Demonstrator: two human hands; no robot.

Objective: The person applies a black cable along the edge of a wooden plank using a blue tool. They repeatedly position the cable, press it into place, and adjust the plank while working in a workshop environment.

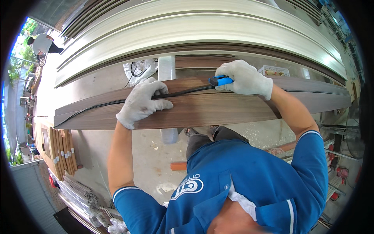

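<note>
Head view — at ten o'clock the white-gloved left hand (144,102), thumb and fingers spread, straddles thin black flexible strips (105,103) on brown wood-grain planks (210,109) — the white-gloved right hand (242,79), at two, grips a blue-and-black handheld tool (221,80).

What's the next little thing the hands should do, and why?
Perhaps the left hand should nudge the black strip straighter along the brown boards. Left of that hand, the strip curves toward the boards' near edge. The right hand is busy gripping a blue tool, so the left one seems freer.
</note>
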